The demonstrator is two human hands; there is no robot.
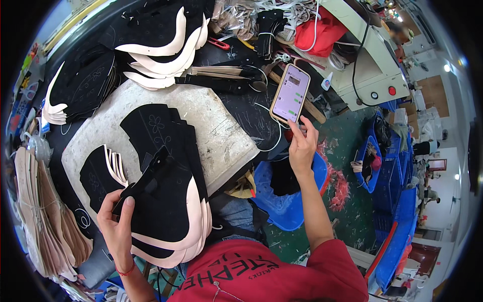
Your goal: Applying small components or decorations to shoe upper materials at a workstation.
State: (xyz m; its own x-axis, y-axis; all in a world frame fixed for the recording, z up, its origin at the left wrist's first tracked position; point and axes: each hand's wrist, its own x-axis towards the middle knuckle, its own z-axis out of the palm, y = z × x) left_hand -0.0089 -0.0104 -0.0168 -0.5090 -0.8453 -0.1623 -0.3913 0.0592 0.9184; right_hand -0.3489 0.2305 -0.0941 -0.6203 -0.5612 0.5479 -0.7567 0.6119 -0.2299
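My left hand is closed around the end of a narrow black strip, with the thumb on top. Under the strip lies a stack of black cut shoe pieces with pale edging along the right and lower sides. A smaller fan of black pieces lies just left of it. My right hand reaches out to a lit phone, fingertips at its lower edge and fingers stretched apart. The phone lies tilted at the bench's right side.
A worn white board lies beneath the stack. More pale-edged black pieces lie at the back left. Bundled beige pieces stand at the left. A blue bin sits below my right arm; a machine housing stands at the back right.
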